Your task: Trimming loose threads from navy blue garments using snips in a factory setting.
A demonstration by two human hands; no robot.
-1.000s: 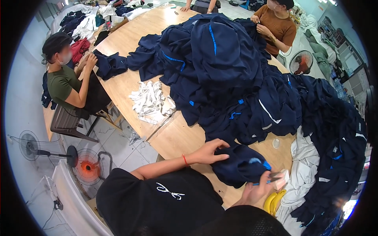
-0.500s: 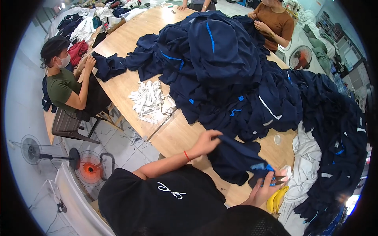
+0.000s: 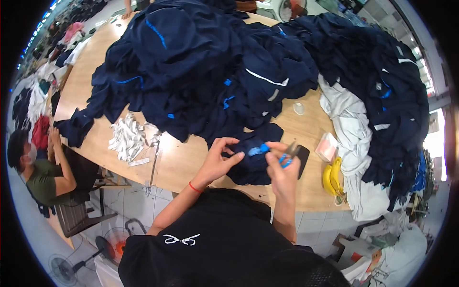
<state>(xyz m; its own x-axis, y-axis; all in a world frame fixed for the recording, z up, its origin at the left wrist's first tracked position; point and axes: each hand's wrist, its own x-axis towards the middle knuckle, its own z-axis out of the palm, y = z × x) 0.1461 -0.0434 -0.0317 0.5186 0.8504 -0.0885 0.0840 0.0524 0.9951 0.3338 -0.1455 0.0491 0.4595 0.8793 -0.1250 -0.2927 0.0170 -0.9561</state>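
A navy garment piece with a bright blue trim lies at the table's near edge between my hands. My left hand, a red string at its wrist, is closed on the cloth at the left of the trim. My right hand holds small thread snips with blue handles. Their blades point up and away, blurred by motion. The thumb and forefinger of that hand are at the blue trim; whether they also pinch it is hard to see.
A large navy garment heap covers the table's middle. White strips lie at left. On the right are a dark flat phone-like object, a pink-and-white box, bananas and white cloth. A co-worker sits at left.
The view has swung to the right. My right hand with the snips has come in from the lower right, and the hands are closer together. The stretched cloth now hangs slacker between them.
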